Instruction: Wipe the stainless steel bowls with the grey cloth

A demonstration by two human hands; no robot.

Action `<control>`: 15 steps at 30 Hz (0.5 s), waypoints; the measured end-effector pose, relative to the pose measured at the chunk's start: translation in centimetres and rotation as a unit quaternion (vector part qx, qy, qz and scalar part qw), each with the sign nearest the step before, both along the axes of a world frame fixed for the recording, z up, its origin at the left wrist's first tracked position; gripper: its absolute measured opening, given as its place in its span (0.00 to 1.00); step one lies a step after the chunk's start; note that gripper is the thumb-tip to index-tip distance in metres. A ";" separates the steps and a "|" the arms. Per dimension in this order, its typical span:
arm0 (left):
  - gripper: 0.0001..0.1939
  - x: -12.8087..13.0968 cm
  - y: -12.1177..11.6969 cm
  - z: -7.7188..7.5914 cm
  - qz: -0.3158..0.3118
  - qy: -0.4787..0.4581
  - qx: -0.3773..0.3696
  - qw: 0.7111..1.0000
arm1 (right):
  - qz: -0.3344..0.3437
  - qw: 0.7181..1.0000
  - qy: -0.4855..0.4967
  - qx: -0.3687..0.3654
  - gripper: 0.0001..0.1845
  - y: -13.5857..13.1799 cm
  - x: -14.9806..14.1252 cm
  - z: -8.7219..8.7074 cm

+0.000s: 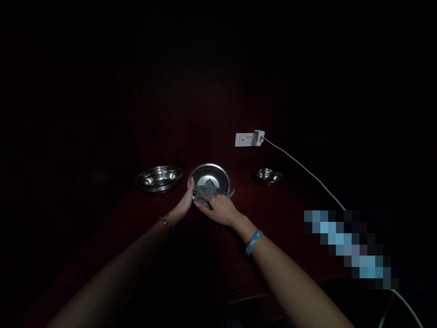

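Observation:
A shiny metal bowl (209, 169) is tilted toward me in the middle of the dark red table. My left hand (186, 200) grips its left rim, thumb up along the edge and the other fingers hidden behind. A grey-green cloth (208, 187) lies bunched over the bowl's near side, a strip of it hanging past the right rim. My right hand (220, 208) presses the cloth against the bowl, its fingers bent over the fabric.
To the left sit stacked metal bowls (160, 178). A smaller metal bowl (269, 176) stands at the right. Behind, a wall socket (244, 140) holds a white charger (258, 136), whose cable (307, 169) runs down right past a pixelated patch. The surroundings are very dark.

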State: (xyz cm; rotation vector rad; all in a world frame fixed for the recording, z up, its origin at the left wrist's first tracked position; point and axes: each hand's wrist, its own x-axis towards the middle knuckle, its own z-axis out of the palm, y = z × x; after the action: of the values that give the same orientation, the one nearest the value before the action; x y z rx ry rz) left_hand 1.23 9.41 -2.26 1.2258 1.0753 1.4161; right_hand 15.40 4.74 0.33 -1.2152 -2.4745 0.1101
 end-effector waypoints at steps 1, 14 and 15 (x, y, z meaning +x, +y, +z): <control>0.30 0.0 -0.1 0.1 -0.005 -0.011 -0.005 1.000 | 0.020 1.000 0.007 0.004 0.28 0.2 0.0 -0.3; 0.32 0.1 0.3 0.1 -0.027 -0.022 -0.094 0.995 | 0.035 0.997 0.002 0.063 0.28 2.1 0.2 -3.1; 0.32 0.1 0.3 0.1 -0.026 -0.021 -0.098 0.995 | 0.027 0.997 0.000 0.069 0.28 2.0 0.1 -3.0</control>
State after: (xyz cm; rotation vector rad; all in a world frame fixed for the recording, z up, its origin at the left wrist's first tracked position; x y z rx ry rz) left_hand 1.30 9.72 -2.21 1.0712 1.1173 1.2591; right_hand 15.50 6.76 -2.69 -1.0917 -2.4709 -0.0461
